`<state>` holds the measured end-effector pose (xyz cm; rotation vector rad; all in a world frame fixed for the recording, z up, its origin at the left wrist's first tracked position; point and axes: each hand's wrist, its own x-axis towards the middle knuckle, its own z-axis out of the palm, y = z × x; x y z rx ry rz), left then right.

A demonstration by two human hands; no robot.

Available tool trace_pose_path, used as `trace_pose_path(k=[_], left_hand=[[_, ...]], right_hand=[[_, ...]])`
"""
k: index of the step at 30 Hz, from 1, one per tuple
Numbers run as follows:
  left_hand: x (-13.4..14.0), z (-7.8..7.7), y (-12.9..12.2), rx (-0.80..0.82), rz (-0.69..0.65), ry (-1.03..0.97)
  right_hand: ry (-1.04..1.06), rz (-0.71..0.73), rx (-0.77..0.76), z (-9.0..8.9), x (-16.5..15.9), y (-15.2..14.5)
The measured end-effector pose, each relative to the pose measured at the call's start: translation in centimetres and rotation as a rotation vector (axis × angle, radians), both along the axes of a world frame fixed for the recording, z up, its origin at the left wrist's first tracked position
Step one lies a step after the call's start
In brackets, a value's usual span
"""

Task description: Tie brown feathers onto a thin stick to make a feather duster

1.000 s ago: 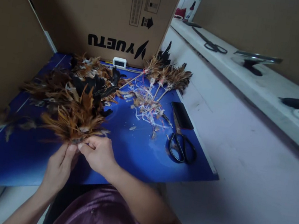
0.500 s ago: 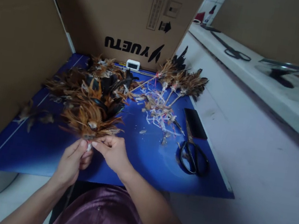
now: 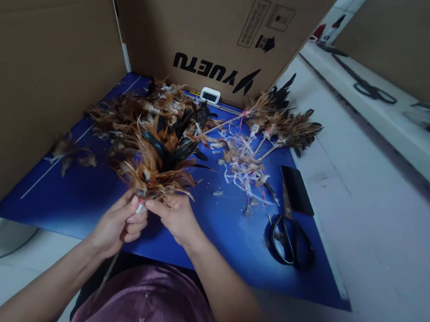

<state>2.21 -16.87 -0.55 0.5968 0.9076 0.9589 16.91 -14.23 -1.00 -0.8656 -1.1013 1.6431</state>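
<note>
At the front of a flat blue tabletop point(image 3: 69, 203), a person's left hand point(image 3: 117, 222) grips a brown-and-black feather bundle point(image 3: 156, 171) by its base, which the right hand point(image 3: 176, 217) pinches; black-handled metal scissors point(image 3: 287, 211) lie near the tabletop's right edge.

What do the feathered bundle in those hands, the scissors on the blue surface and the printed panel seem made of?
Feathered bundle: natural-looking feathers, brown and dark, some glossy, with slender, tapering tips.
Scissors: blades probably metal, dull and brownish; smooth black handles, perhaps plastic or coated metal.
Printed panel: likely cardboard, matte brown with box-style black markings.
</note>
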Motion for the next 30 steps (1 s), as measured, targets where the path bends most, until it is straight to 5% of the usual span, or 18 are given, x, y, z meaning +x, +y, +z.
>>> trace_pose_path(k=[5, 12, 15, 24, 30], left_hand=[[0.1, -0.5, 0.3, -0.014, -0.056, 0.027], [1.4, -1.0, -0.8, 0.334, 0.087, 0.675], [1.5, -1.3, -1.0, 0.409, 0.097, 0.79], [1.5, -1.6, -0.8, 0.279, 0.201, 0.511], [1.4, -0.7, -0.6, 0.173, 0.153, 0.233]], right_hand=[[0.027, -0.077, -0.093, 0.3, -0.3, -0.3], [0.046, -0.137, -0.155, 0.9, -0.6, -0.5], [-0.004, -0.168, -0.146, 1.1, -0.6, -0.6], [-0.107, -0.125, -0.066, 0.0, -0.1, -1.1], [-0.096, -0.113, -0.065, -0.5, 0.1, -0.8]])
